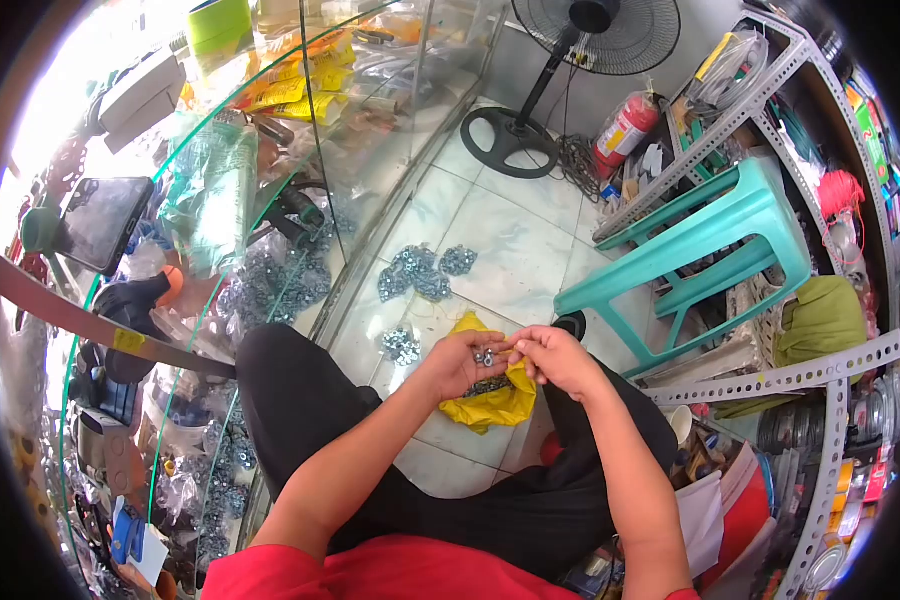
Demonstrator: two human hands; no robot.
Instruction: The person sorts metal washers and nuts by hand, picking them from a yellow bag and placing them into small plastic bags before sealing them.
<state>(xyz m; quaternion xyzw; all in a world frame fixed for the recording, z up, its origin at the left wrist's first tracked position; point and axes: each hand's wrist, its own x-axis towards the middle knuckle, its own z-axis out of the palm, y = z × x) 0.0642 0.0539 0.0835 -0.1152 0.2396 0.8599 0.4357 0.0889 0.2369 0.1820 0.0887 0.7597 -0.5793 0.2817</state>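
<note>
My left hand (456, 368) is turned palm up with a few small shiny metal nuts (484, 357) lying on its fingers. My right hand (556, 360) is close beside it, thumb and fingertips pinched together; whatever they hold is too small to make out. Below both hands a yellow plastic bag (490, 411) stands open on the floor, with dark small metal pieces partly visible inside. Clear packs of small metal hardware (414, 273) lie on the tiles beyond it, and another pack (400, 346) lies left of the bag.
On the left is a glass display case (370, 228) full of bagged goods. A teal plastic stool (686, 262) lies on its side at the right, by metal shelving (760, 378). A standing fan (510, 143) and a red fire extinguisher (627, 130) are at the back.
</note>
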